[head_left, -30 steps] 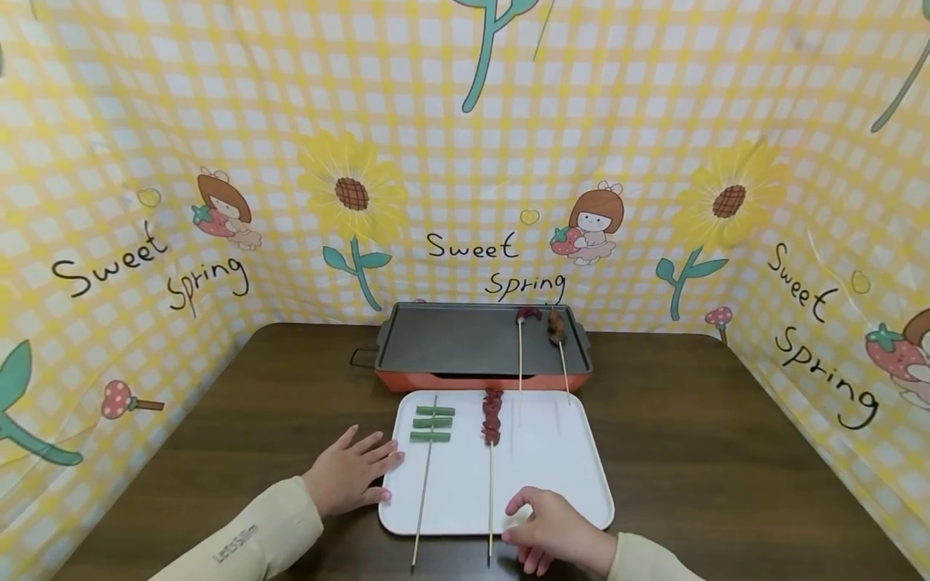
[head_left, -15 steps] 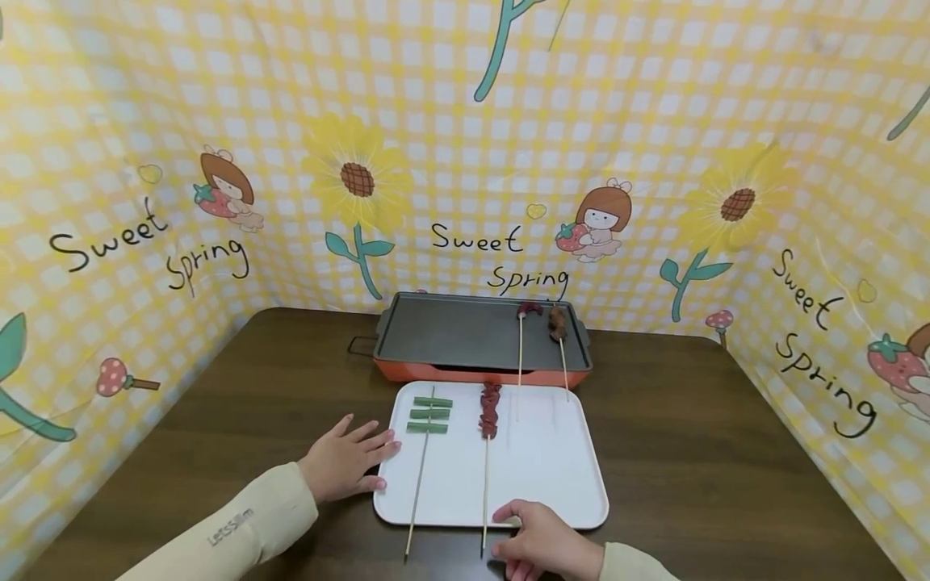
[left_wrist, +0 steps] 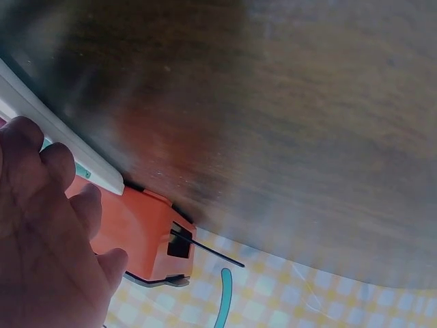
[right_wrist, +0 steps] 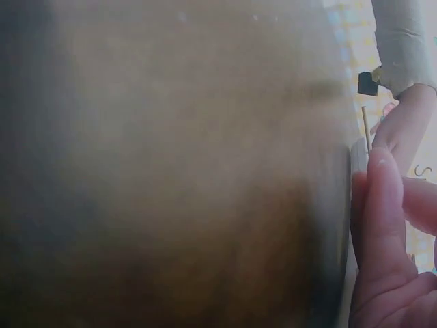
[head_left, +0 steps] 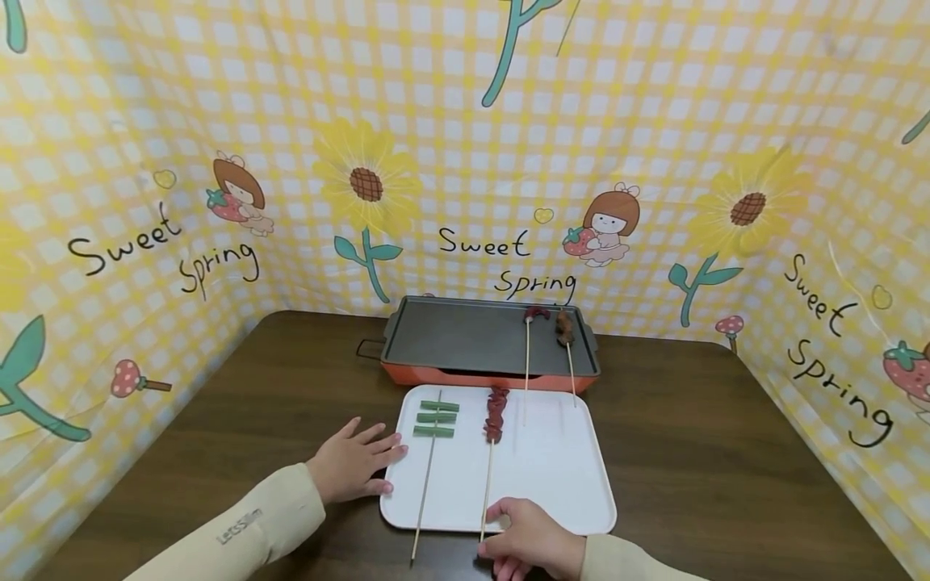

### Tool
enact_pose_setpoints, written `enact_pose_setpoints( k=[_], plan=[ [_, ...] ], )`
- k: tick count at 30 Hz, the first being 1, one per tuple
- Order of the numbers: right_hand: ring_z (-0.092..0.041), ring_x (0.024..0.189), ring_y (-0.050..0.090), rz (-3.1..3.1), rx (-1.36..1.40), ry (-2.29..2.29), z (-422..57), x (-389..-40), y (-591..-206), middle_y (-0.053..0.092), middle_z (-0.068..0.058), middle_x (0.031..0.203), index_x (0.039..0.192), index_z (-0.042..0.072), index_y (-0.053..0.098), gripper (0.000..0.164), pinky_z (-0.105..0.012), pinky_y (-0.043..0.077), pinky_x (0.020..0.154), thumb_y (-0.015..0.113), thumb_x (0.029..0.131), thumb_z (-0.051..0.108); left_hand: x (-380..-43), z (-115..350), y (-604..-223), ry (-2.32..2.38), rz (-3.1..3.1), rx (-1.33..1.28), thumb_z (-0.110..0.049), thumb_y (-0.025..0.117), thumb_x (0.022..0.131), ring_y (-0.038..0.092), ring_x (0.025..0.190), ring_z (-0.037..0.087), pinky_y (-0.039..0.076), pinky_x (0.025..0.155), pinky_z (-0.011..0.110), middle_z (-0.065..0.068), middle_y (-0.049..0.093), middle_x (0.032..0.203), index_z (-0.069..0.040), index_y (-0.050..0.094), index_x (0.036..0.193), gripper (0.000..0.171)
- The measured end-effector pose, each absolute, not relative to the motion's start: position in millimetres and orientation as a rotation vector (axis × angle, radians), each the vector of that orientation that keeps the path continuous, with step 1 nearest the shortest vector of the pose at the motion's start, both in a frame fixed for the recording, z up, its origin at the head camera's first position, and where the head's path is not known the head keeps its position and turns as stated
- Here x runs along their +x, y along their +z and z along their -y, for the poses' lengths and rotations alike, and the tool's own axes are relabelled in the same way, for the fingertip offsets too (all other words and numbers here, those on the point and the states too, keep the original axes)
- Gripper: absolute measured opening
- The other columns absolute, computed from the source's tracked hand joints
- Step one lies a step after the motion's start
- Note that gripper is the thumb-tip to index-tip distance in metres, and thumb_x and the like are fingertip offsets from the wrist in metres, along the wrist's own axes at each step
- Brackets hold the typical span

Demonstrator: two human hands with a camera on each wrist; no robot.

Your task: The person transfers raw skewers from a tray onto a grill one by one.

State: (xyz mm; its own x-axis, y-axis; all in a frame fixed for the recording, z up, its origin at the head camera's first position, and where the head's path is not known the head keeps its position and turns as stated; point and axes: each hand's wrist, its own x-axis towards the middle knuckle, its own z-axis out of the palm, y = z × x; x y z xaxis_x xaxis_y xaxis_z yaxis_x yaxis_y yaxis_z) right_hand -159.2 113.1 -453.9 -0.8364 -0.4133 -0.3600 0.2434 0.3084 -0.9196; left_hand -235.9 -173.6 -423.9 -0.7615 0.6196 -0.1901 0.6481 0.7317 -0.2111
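Free room over right side of white tray point(head_left: 570, 476); 2 skewers point(head_left: 526, 367) overhang far edge, griddle point(head_left: 458, 339) blocks beyond.

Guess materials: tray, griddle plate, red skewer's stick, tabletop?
Tray: probably plastic or melamine; smooth, white, faintly reflective, rounded rim.
Griddle plate: likely coated metal; even dark grey, fairly matte.
Red skewer's stick: looks like bamboo or wood; thin, straight, pale tan.
Tabletop: wood or wood-look laminate, can't tell which; brown streaky grain, slight sheen.

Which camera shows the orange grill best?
The head view, showing the orange grill, dark top and front together. The left wrist view shows only part, including the wire handle; the right wrist view, nothing I can make out.
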Motion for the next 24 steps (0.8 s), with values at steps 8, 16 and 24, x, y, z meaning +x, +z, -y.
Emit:
enact_pose_setpoints(
  k=[8,16,24],
  plan=[
    [-0.006,0.044,0.056,-2.052,-0.082,-1.654,-102.1,-156.9,-456.8,0.062,-0.005,0.057,0.095,-0.002,0.055,0.024,-0.02,0.047,0.042,0.068,0.075,-0.005,-236.5,174.8,-426.8,-0.331,-2.785,1.03,-0.055,0.05,0.091,0.038,0.136,0.026,0.025,0.108,0.055,-0.001,0.045,0.146,-0.021,0.048,0.143,0.062],
    [-0.007,0.049,0.06,-1.956,-0.039,-1.73,-100.4,-160.9,-452.8,0.066,-0.01,0.065,0.093,-0.003,0.057,0.021,-0.018,0.048,0.045,0.059,0.073,-0.011,-237.2,175.5,-426.3,-0.327,-2.783,1.026,-0.056,0.05,0.091,0.038,0.136,0.025,0.025,0.108,0.055,-0.001,0.044,0.147,-0.021,0.048,0.143,0.063],
    [-0.007,0.05,0.061,-1.948,0.013,-1.727,-103.0,-162.0,-449.7,0.065,-0.009,0.064,0.091,-0.004,0.059,0.019,-0.018,0.049,0.047,0.058,0.074,-0.013,-237.6,175.7,-424.0,-0.288,-2.798,1.056,-0.054,0.05,0.092,0.04,0.134,0.027,0.026,0.107,0.056,0.002,0.046,0.145,-0.018,0.049,0.142,0.062]
  ],
)
